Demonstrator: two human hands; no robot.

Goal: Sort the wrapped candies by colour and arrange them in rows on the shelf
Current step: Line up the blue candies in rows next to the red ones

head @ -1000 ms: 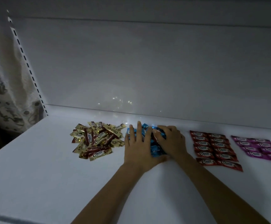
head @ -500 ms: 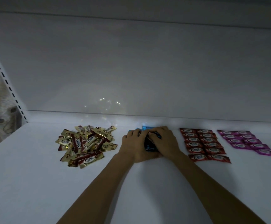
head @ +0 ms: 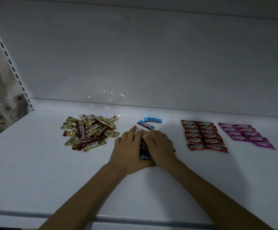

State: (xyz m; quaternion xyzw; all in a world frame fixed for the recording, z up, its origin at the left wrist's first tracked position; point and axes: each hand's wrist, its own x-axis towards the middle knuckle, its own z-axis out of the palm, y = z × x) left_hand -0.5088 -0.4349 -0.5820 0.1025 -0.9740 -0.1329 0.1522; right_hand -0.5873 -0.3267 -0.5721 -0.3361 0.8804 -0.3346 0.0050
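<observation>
We note both forearms stretched forward, left hand [head: 127, 147] and right hand [head: 159, 145] pressed together, fingers curled round the stack of blue candies [head: 144, 149] mid-shelf [head: 35, 163]. Two loose blue candies [head: 146, 125] lie just beyond.

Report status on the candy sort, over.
Hands: left hand and right hand cupped round blue candies. Two loose blue ones behind them. Laid: red rows, pink rows; gold-brown pile unsorted. Nothing blocking.

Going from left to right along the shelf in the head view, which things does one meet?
pile of gold and brown candies → left hand → bunch of blue candies → right hand → rows of red candies → rows of magenta candies
</observation>
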